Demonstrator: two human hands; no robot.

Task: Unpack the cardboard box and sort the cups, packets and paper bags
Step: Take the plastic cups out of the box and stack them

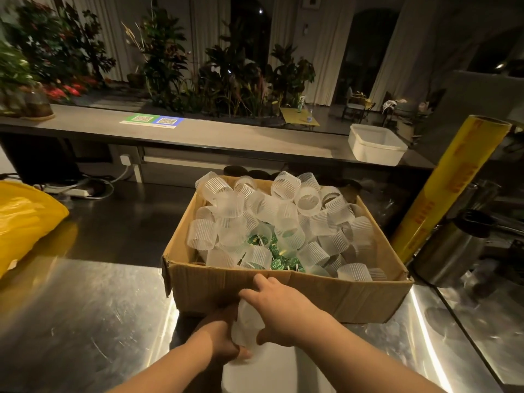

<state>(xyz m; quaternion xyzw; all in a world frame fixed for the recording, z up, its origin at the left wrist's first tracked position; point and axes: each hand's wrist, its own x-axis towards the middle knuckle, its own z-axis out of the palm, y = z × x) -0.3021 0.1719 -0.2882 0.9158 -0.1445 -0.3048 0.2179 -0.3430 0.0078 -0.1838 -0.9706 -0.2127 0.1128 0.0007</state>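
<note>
An open cardboard box (354, 296) stands on a steel counter (85, 307). It is heaped with several frosted ribbed plastic cups (283, 211), and green packets (279, 251) show between them. Just in front of the box, both my hands hold a stack of frosted cups (246, 327). My left hand (219, 333) grips the stack from the left and below. My right hand (279, 310) wraps over its top and right side, fingertips near the box's front wall. No paper bags show.
A yellow plastic bag (25, 219) lies at the left. A yellow roll of wrap (445, 188) leans at the right beside steel jugs (450, 248). A white tub (377, 144) sits on the raised shelf (198, 134) behind, with plants beyond.
</note>
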